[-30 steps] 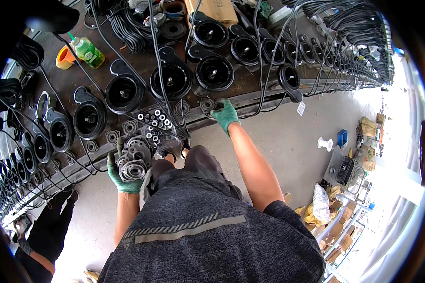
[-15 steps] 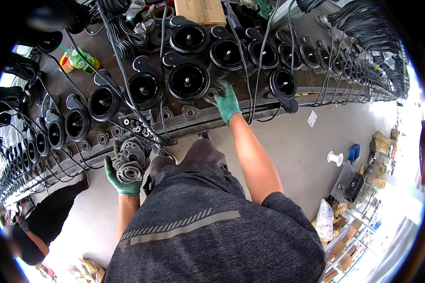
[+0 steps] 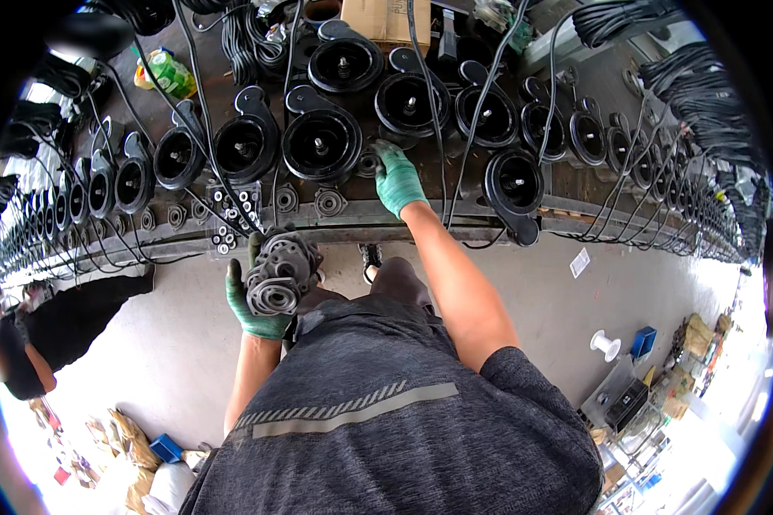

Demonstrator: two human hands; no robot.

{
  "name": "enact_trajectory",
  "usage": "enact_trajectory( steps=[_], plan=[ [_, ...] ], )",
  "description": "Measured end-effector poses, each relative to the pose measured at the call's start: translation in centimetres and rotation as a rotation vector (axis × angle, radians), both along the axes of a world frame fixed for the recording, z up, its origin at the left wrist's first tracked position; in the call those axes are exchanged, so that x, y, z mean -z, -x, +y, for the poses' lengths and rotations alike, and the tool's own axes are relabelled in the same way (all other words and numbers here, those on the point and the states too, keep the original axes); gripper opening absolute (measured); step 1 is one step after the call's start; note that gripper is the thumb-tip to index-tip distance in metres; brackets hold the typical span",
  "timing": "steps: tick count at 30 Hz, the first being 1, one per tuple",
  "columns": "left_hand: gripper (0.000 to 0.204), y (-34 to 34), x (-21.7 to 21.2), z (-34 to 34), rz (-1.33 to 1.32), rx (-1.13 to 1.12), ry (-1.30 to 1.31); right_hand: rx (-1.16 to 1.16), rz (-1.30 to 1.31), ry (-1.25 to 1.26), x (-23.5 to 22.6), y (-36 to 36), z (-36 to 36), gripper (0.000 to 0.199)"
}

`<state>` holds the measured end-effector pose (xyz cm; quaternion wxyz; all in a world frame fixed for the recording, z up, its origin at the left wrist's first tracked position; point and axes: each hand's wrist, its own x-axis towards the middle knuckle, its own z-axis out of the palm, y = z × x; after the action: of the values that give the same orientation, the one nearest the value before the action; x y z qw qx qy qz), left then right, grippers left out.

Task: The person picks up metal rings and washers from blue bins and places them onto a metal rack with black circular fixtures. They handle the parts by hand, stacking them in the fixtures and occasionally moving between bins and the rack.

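Note:
My left hand (image 3: 262,322), in a green glove, holds a stack of grey flanged discs (image 3: 282,273) in front of the bench edge. The discs are round, with raised rings and small ears. My right hand (image 3: 398,182), also gloved in green, reaches over the bench. Its fingertips are at the right edge of a single flanged disc (image 3: 368,163), which lies beside a black round housing (image 3: 321,146) with a central metal stud. The fingers partly cover that disc. More flanged discs (image 3: 329,202) lie along the front of the bench to the left.
Rows of black housings (image 3: 514,184) with hanging cables run along the bench (image 3: 455,193). A patch of small rings (image 3: 234,215) lies left of centre. At the back are a cardboard box (image 3: 376,21) and a green packet (image 3: 172,75). Another person (image 3: 69,330) works at the far left.
The view has turned and shifted slightly. The stack in my left hand now sits nearer the bench's middle. My right hand stays at the same single disc beside the housing.

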<state>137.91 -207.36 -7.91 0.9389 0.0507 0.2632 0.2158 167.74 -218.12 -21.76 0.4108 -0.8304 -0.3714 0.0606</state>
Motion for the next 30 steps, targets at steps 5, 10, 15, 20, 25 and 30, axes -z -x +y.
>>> enact_trajectory(
  steps=[5,10,15,20,25,30],
  plan=[
    [0.071,-2.5,-0.1,-1.6,0.050,0.046,-0.030,0.032,0.242,0.120,-0.3,-0.2,-2.1,0.041],
    [0.065,-3.5,1.4,-1.9,-0.039,0.045,0.029,-0.054,0.123,-0.168,-13.1,4.9,-3.0,0.029],
    [0.065,-5.6,2.8,-2.5,-0.190,0.108,0.018,-0.393,0.022,0.136,-21.2,10.8,-4.4,0.054],
    [0.068,-6.8,5.1,-3.3,-0.192,0.094,0.065,-0.385,0.039,0.178,-19.3,11.3,-5.0,0.049],
    [0.066,-6.9,5.4,-3.0,-0.239,0.086,0.067,-0.479,0.169,0.173,-19.3,10.0,-5.3,0.039],
    [0.072,-5.5,5.7,-1.9,-0.239,0.106,0.003,0.069,0.915,-0.100,-19.2,6.8,-5.8,0.029]
  ],
)
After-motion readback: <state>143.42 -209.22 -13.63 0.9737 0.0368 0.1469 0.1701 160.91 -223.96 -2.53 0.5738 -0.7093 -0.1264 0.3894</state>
